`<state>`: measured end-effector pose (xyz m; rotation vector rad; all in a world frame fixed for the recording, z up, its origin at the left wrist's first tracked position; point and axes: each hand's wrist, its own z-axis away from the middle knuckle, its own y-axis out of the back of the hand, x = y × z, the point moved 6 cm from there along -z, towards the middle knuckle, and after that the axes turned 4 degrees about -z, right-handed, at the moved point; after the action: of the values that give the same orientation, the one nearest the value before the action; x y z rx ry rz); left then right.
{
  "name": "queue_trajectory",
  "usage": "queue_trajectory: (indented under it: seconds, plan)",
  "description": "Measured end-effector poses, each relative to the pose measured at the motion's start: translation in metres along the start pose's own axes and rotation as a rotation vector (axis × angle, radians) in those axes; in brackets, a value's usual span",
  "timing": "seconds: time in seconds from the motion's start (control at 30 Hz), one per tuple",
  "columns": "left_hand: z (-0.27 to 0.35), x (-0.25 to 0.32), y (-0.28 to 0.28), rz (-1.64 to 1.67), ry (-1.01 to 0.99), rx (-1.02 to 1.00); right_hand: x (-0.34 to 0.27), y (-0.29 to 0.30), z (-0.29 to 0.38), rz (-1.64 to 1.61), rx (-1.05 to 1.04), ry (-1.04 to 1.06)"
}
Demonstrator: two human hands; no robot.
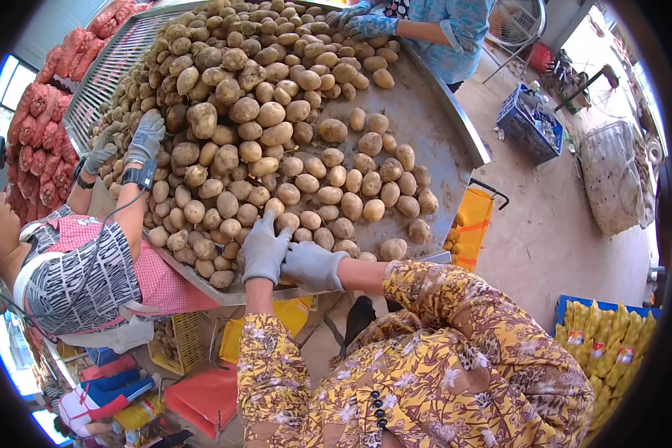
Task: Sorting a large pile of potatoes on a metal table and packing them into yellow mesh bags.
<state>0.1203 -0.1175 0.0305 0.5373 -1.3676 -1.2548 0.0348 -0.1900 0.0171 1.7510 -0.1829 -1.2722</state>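
Note:
A large heap of potatoes (246, 109) covers much of a metal sorting table (425, 126). My left hand (266, 246), in a grey glove, rests among the potatoes at the near edge, its fingertips on a light potato (274, 207). Right beside it, my right hand (313, 264), also gloved in grey, reaches in from the right with its fingers partly hidden; whether it grips a potato cannot be told. Loose potatoes (361, 190) lie spread on the metal beyond my hands.
At the left a co-worker's gloved hands (145, 137) touch the heap; another person's gloved hands (369, 25) rest at its far side. A yellow bag (473, 224) hangs by the table's right corner. Blue crate (529, 123), filled sacks (616, 173) and a yellow crate (186, 344) stand around.

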Motion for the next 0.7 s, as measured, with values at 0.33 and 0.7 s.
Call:
queue_trajectory:
  seconds: [0.33,0.7]
  plan:
    - [0.026,-0.02,-0.013,1.451,0.238,0.144,0.063,0.074,0.156,-2.243,0.493,-0.318]
    - [-0.058,0.007,-0.025,-0.431,0.064,0.145,0.096,0.103,-0.03,0.054,0.351,-0.234]
